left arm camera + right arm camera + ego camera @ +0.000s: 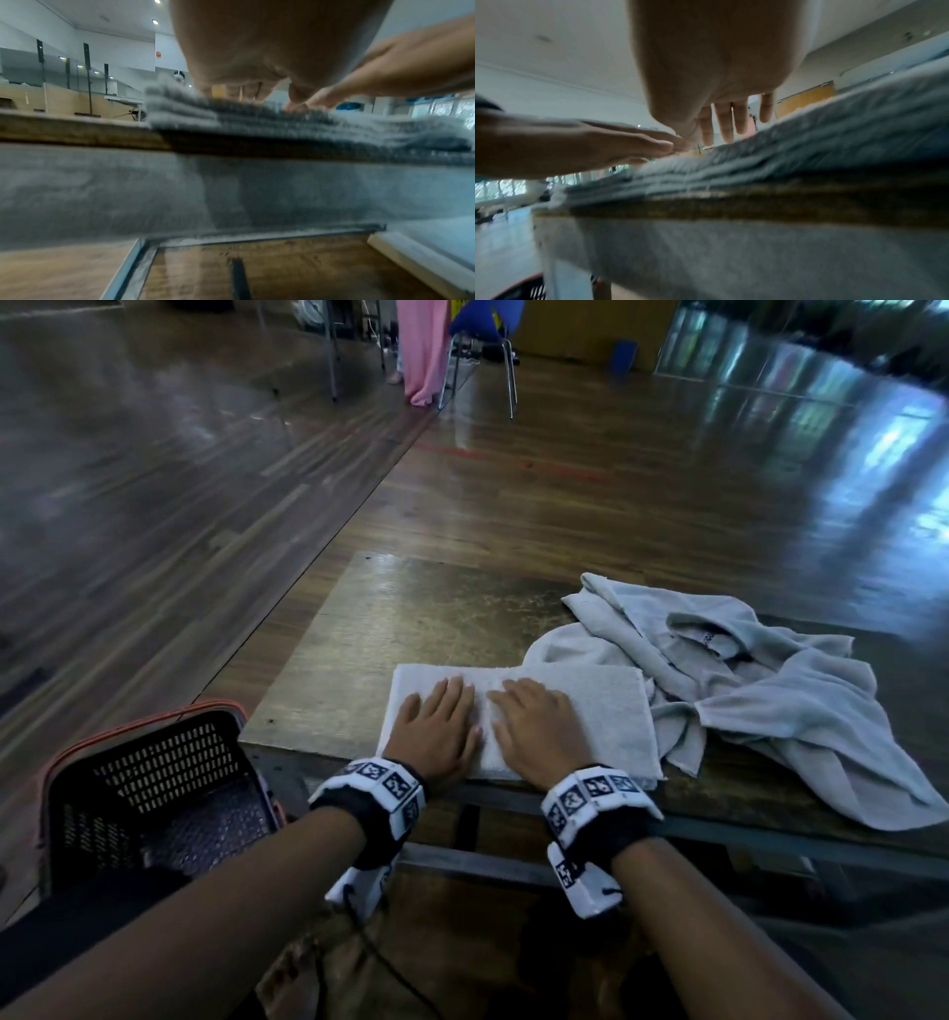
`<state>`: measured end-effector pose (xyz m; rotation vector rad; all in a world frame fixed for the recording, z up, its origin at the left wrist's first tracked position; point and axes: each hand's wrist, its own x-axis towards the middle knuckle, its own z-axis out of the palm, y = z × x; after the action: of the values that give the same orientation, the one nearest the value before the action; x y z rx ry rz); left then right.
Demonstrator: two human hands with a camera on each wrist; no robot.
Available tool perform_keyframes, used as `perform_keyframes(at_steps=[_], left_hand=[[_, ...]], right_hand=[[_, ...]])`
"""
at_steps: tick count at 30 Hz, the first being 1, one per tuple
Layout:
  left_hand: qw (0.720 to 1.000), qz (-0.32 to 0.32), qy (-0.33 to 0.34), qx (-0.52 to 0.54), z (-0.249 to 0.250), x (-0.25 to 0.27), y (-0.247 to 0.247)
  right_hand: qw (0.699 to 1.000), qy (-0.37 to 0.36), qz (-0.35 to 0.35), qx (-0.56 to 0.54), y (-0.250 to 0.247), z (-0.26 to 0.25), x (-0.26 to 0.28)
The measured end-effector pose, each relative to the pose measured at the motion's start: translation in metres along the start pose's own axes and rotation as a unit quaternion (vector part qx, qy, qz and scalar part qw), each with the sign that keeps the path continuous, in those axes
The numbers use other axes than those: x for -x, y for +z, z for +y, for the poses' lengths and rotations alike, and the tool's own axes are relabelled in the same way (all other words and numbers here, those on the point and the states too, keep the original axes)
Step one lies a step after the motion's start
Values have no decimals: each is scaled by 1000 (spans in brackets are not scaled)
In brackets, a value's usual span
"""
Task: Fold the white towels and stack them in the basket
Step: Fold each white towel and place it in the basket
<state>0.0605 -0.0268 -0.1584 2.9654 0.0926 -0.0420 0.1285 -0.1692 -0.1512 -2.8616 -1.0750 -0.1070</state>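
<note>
A folded white towel (611, 711) lies flat at the near edge of the low wooden table (390, 618). Both hands rest palm-down on it, side by side. My left hand (436, 716) covers its left part, my right hand (534, 721) its middle, fingers straight. In the left wrist view the left hand (246, 60) presses the stacked towel layers (195, 113). The right wrist view shows the right hand (721, 81) with spread fingers over the towel (808, 146). The black mesh basket (149, 793) with an orange rim stands on the floor, left of the table.
A crumpled heap of white towels (760, 675) lies on the table right of the folded one, partly hanging over the near edge. Far back stand a blue chair (482, 331) and a pink cloth (423, 346) on the glossy wooden floor.
</note>
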Motion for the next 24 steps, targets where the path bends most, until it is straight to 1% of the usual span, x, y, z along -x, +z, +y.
perform_keyframes(at_steps=[2,4,6,8,11,13,15,17,18,19,20,21,22,24], left_hand=[[999,-10,-8,-49,-4,4,13],[998,9,-8,-66,-13,11,18],[997,27,-9,-69,-26,18,17],[998,30,-11,-61,-37,26,15],[998,32,-36,-40,-48,39,17],[997,24,-72,4,-51,48,17],[991,45,-114,53,-49,57,13],[979,89,-159,95,-48,64,8],[972,98,-180,115,-49,67,5],[965,92,-200,146,-50,69,3],[953,76,-221,195,-52,70,1],[934,54,-239,260,-54,71,-1],[909,41,-252,329,-55,72,-2],[866,42,-271,419,-55,68,-3]], right_hand=[[997,-26,-55,36,13,3,2],[995,-20,-82,59,17,23,9],[993,23,-81,76,15,52,17],[990,90,-74,81,12,81,28],[978,177,-87,72,5,112,44],[973,201,-99,60,-3,123,52],[973,212,-77,48,-15,125,54],[975,223,-3,27,-28,121,49],[972,229,42,2,-35,116,43],[969,234,79,-29,-42,108,35],[965,233,101,-61,-48,98,24],[964,227,111,-88,-52,85,12],[965,213,113,-104,-55,70,-1],[975,165,102,-107,-54,37,-26]])
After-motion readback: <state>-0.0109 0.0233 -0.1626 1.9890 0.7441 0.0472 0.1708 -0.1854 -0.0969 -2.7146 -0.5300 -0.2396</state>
